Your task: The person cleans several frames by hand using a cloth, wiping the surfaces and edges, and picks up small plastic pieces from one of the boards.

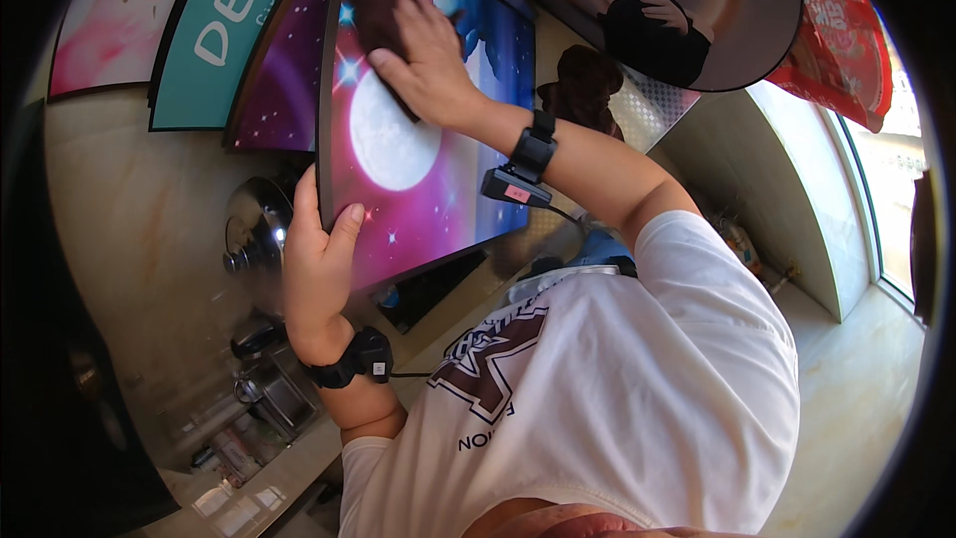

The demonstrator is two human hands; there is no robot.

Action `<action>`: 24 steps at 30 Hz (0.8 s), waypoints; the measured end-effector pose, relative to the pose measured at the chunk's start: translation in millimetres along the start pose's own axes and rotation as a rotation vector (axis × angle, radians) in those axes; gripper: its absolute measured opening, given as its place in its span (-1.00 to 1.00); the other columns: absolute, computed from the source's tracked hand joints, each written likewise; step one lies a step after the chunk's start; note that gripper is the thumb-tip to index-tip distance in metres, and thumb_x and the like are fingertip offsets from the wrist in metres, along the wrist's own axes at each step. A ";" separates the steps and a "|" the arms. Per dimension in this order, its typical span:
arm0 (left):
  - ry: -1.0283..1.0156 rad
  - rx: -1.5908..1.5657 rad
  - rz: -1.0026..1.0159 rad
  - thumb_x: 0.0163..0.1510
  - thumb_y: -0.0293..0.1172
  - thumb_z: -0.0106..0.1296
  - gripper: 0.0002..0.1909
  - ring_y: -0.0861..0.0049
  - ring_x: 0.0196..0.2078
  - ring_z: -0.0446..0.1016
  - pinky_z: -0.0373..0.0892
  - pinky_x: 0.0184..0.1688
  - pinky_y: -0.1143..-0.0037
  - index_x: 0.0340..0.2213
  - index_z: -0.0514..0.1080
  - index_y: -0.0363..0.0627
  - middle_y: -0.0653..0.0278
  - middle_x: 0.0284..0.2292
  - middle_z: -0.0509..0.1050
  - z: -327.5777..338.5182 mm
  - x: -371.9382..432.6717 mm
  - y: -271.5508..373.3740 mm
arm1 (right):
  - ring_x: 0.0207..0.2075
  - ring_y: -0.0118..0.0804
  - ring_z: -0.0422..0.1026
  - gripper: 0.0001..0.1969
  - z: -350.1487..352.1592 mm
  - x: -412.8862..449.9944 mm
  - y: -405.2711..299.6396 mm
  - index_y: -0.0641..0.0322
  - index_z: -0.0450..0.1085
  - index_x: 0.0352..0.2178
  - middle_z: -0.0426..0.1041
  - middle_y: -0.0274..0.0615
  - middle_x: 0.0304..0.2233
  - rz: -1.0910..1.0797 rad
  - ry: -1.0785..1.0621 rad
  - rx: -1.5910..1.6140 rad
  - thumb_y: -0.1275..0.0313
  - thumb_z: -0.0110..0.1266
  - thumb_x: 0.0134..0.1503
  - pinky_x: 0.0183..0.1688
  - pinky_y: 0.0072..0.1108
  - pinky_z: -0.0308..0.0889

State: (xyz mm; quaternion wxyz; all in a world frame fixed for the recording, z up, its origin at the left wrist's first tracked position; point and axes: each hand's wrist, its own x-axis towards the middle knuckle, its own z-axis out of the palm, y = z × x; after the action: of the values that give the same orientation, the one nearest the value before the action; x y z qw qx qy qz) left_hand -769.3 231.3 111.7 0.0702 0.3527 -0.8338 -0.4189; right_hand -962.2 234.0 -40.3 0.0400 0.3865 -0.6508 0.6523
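Observation:
A framed picture panel (463, 217) with a white moon on a purple and blue starry ground stands tilted before me. My left hand (321, 246) grips its dark left edge near the lower corner, the thumb on the printed face. With fingers spread, my right hand (429, 63) presses a dark brown cloth (381, 15) against the upper part of the panel, partly hiding the print; the hand is a little blurred. Both wrists wear black straps with small cabled devices.
Behind the panel stand a purple panel (276, 97), a teal lettered panel (198, 52) and a rose print (112, 37). A rounded dark panel (717, 22) and a red package (844, 45) are at upper right. A shiny metal lid (258, 220) and a metal box (287, 396) lie left.

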 end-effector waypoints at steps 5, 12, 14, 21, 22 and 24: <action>0.011 -0.068 0.000 0.12 -0.54 -0.07 -0.52 0.63 -0.26 0.38 0.31 -0.14 0.60 0.08 0.15 -0.32 0.26 -0.23 0.42 -3.6 -0.5 -5.9 | 0.24 0.03 0.02 -0.42 -17.6 20.4 30.2 0.24 0.15 0.11 0.11 -0.02 0.19 0.007 0.005 -0.037 0.32 0.00 0.05 0.24 -0.32 -0.05; 0.003 -0.050 0.023 0.11 -0.53 -0.04 -0.51 0.62 -0.25 0.39 0.32 -0.13 0.59 0.08 0.17 -0.29 0.26 -0.23 0.44 -0.4 4.2 -0.6 | 0.09 0.12 0.23 -0.39 -20.6 -46.0 196.5 0.39 0.16 0.07 0.24 0.23 0.05 0.918 0.228 0.003 0.08 -0.21 0.17 0.16 -0.35 0.10; -0.015 -0.037 0.005 0.11 -0.52 -0.04 -0.51 0.62 -0.24 0.37 0.31 -0.13 0.60 0.08 0.17 -0.29 0.27 -0.21 0.42 0.5 1.4 -0.8 | 0.08 0.16 0.23 -0.38 -14.4 -31.2 165.8 0.39 0.15 0.08 0.26 0.26 0.03 0.974 0.248 0.160 0.07 -0.17 0.16 0.15 -0.35 0.11; -0.004 -0.141 0.011 0.11 -0.55 -0.05 -0.50 0.62 -0.22 0.37 0.31 -0.12 0.60 0.09 0.15 -0.30 0.25 -0.21 0.42 -1.1 0.0 -8.4 | 0.22 0.18 0.00 -0.38 0.3 -22.2 -45.1 0.34 0.19 0.06 0.10 0.07 0.17 -0.270 -0.080 -0.054 0.14 0.05 0.06 0.22 -0.15 -0.10; 0.016 -0.154 0.025 0.11 -0.59 -0.07 -0.49 0.64 -0.26 0.37 0.31 -0.15 0.61 0.10 0.14 -0.31 0.26 -0.24 0.42 -1.7 -0.5 -9.9 | 0.23 0.13 0.01 -0.43 -3.4 -27.4 -51.7 0.22 0.24 0.04 0.12 -0.02 0.17 -0.412 -0.133 0.026 0.17 0.08 0.03 0.22 -0.15 -0.09; 0.007 -0.072 0.091 0.11 -0.56 -0.06 -0.49 0.61 -0.21 0.37 0.31 -0.13 0.61 0.09 0.14 -0.31 0.25 -0.20 0.42 -8.4 5.8 -22.9 | 0.23 0.05 0.03 -0.48 -7.6 -26.5 -44.9 0.03 0.31 0.01 0.16 -0.16 0.17 -0.611 -0.207 0.086 0.25 0.12 -0.04 0.22 -0.15 -0.08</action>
State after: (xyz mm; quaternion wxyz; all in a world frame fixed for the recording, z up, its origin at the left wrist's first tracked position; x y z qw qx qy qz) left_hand -758.0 212.9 99.0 0.1047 0.3131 -0.8332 -0.4437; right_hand -922.2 259.4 -17.2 0.1509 0.6295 -0.4773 0.5943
